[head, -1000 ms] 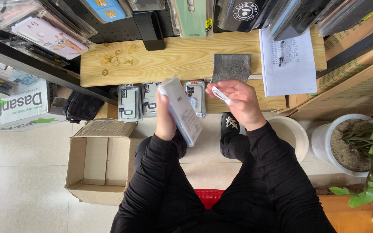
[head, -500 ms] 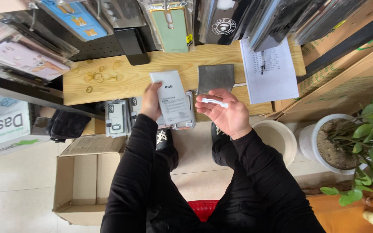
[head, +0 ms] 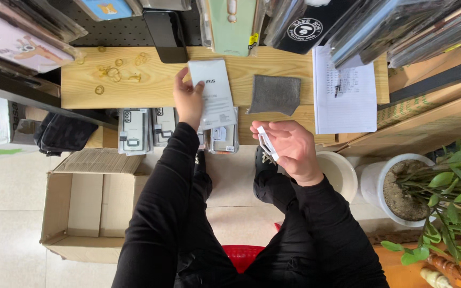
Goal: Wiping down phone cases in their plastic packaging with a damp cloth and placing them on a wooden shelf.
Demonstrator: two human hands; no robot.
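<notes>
The person sat on a red stool (head: 244,256), black sleeves reaching forward over the knees. Nearest the body, the right hand (head: 289,148) hovered short of the table edge, its fingers (head: 267,128) closed around a small white strip (head: 267,143) that stuck out diagonally from the grip; what kind of piece it was could not be told. To the left on the pale tiled floor stood an open cardboard box (head: 89,205), flaps spread. To the right a white pot (head: 341,173) and beyond it a planter (head: 401,189) with long green leaves. Further out, the left hand (head: 189,101) lay over the front of the wooden table (head: 145,80), fingers (head: 180,80) pinched on the left edge of a flat white packet (head: 213,92), thumb on top; the packet rested on the tabletop, tilted slightly, its near end overhanging a row of clear-packed phone cases (head: 134,130) standing on a lower ledge below the table edge. Just beside the packet, to the right and apart from it, lay a square grey cloth (head: 274,94). Further right sat a printed white sheet (head: 344,96), partly over the table's end. On the far left of the tabletop a scatter of small rubber bands (head: 114,72). At the very back, hanging packaged phone cases (head: 230,24) overlapped the table's far edge, with a dark phone (head: 166,34) standing among them.
</notes>
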